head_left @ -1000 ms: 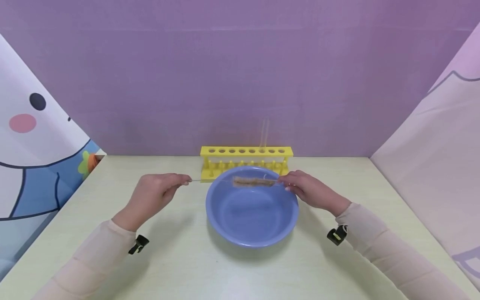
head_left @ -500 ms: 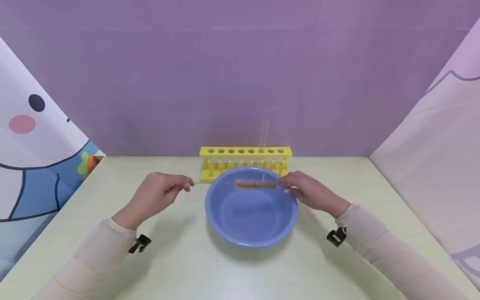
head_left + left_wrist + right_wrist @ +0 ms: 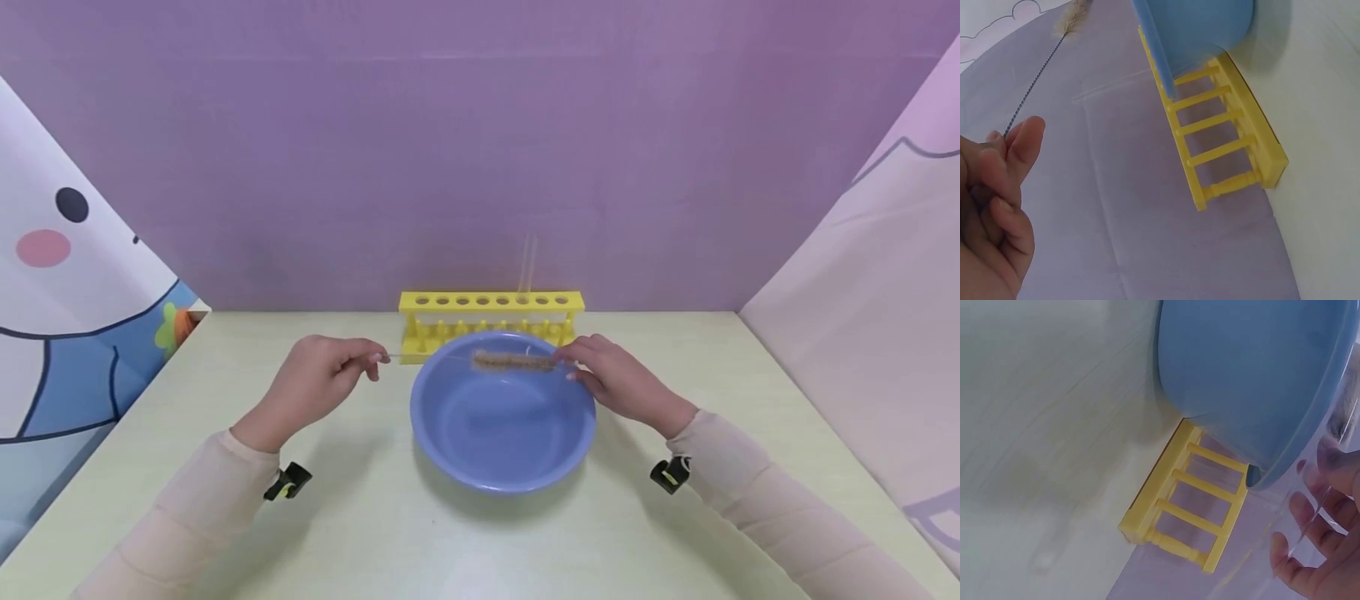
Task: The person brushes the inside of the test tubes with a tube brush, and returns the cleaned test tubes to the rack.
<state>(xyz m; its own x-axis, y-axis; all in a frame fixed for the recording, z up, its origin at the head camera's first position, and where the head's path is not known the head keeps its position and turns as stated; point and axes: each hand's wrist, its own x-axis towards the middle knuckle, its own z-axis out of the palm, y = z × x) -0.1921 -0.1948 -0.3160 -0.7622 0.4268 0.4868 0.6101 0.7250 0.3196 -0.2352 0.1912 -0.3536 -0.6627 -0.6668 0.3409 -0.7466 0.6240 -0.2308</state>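
Note:
My left hand [image 3: 315, 379] pinches the thin twisted wire handle of a brush [image 3: 510, 361] between thumb and fingertips. In the left wrist view, pale bristles [image 3: 1072, 19] stand at the wire's far end. At the right, my right hand [image 3: 618, 383] holds a clear tube whose outline shows faintly beside the fingers in the right wrist view. The bristles lie level over the back part of a blue basin [image 3: 504, 433]; toward the right hand they look narrower and appear to be within the tube. How deep they reach is hidden by the fingers.
Behind the basin stands a yellow test tube rack [image 3: 491, 302], with one clear tube [image 3: 528, 267] upright in a hole right of its middle. A purple backdrop [image 3: 480, 167] rises behind the table, and printed cloths hang at both sides.
My left hand has risen slightly and shifted a little to the right. The brush has also moved a little to the right. My right hand has barely moved.

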